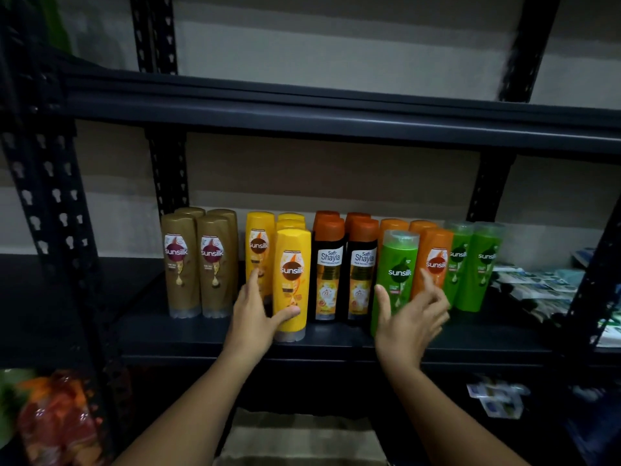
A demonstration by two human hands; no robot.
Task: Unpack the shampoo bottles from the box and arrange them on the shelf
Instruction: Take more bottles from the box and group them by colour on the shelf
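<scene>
Shampoo bottles stand in rows on the black shelf (161, 334). From the left the rows are brown (181, 264), yellow, black with orange caps (329, 270), orange (437, 253) and green (482, 264). My left hand (252, 317) holds the front yellow bottle (291, 264), thumb across its lower front and fingers along its left side. My right hand (410, 321) holds a green bottle (398, 260) at the shelf's front, with the thumb on its left edge and the fingers on its right. That green bottle leans slightly, and my hand hides its base.
An upper shelf board (336, 109) hangs close above the bottle caps. White and blue packets (537, 284) lie at the shelf's right end. Black slotted posts (50, 203) frame the rack. A bag of red and orange items (57, 422) sits lower left, and a pale cardboard-like surface (302, 438) lies below.
</scene>
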